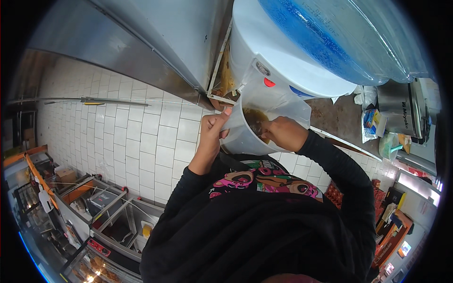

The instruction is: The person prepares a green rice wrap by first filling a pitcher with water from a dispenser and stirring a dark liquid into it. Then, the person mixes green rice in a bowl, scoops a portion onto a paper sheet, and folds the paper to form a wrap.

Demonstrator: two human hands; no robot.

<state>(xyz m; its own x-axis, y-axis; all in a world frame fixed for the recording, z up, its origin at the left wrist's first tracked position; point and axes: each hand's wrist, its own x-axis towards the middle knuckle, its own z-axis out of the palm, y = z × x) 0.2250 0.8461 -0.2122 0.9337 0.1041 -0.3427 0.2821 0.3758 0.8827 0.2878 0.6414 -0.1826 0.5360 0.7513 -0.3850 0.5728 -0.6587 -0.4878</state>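
A translucent plastic pitcher (234, 139) is tilted in front of my body, just below a white water dispenser (247, 42). My left hand (210, 137) is closed on the pitcher's left side, thumb up along its rim. Brownish-green liquid (254, 118) shows inside. Over the rim reaches my right hand (288, 133), its fingers curled down into the pitcher; what they hold, if anything, is hidden. Red (269, 82) and blue taps of the dispenser show just behind the pitcher's wall.
A large blue-tinted water bottle (330, 33) sits on the dispenser. To its right stand a steel appliance (401, 111) and a small blue-and-yellow box (373, 121) on the worktop. A tall metal cabinet (160, 28) rises at the left above white floor tiles (151, 127). Kitchen equipment (106, 200) lies lower left.
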